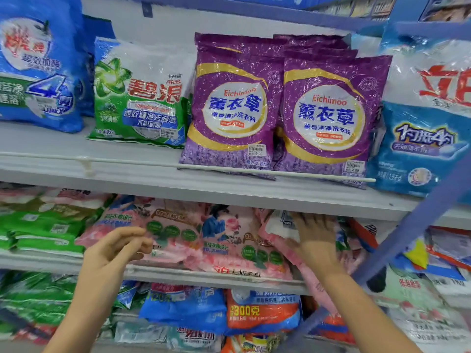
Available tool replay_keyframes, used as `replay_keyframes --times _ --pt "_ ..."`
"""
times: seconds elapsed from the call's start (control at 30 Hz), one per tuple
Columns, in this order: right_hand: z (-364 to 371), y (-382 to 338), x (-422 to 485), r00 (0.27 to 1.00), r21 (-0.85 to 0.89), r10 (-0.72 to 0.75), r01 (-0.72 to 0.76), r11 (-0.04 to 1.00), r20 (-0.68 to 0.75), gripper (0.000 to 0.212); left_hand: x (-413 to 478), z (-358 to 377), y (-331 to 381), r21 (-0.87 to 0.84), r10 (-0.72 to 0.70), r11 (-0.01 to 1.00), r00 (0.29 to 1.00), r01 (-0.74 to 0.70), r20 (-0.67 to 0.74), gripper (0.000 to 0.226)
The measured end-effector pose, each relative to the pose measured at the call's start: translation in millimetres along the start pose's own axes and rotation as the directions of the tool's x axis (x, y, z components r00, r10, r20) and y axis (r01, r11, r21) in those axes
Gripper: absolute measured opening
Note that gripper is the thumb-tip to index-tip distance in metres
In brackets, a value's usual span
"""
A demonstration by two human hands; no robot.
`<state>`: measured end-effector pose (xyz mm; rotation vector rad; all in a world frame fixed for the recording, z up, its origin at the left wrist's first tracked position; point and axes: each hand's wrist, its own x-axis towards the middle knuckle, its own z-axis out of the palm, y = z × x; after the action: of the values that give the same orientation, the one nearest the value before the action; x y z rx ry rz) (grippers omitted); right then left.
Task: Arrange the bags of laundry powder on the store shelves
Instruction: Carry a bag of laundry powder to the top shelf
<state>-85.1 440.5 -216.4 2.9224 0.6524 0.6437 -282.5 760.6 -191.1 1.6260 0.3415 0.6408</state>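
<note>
On the middle shelf (178, 276), green bags (43, 233) lie stacked at the far left; beside them the left hand (119, 248) sits with fingers loosely curled at the corner of a flat pink bag (175, 233), and I cannot tell whether it pinches it. A second pink bag (242, 250) lies alongside. Further right, the blurred right hand (314, 240) rests, fingers spread, on a tilted pink bag (281, 225). Above, purple bags (229, 105) stand upright
</note>
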Motion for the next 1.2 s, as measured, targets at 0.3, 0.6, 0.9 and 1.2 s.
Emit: replay_keyframes --times 0.3,0.6,0.9,1.2 --pt "5 7 6 0.967 0.412 0.093 0.014 0.911 -0.238 0.021 -13 13 1 -0.01 -0.055 0.998 0.998 0.055 -0.024 0.023" --pt "-47 -37 -10 0.98 0.972 0.16 -0.144 0.185 0.115 0.029 -8 46 -11 0.052 -0.221 0.975 0.953 0.215 0.207 0.014" --pt "-98 -80 -21 0.959 0.897 -0.003 -0.267 -0.352 0.284 0.061 -3 39 -17 0.189 -0.351 0.936 0.786 0.296 0.508 0.081" --pt "-133 -108 -21 0.926 0.781 0.072 -0.269 -0.564 0.371 0.049 4 29 21 -0.205 -0.148 0.947 0.904 0.246 0.402 0.078"
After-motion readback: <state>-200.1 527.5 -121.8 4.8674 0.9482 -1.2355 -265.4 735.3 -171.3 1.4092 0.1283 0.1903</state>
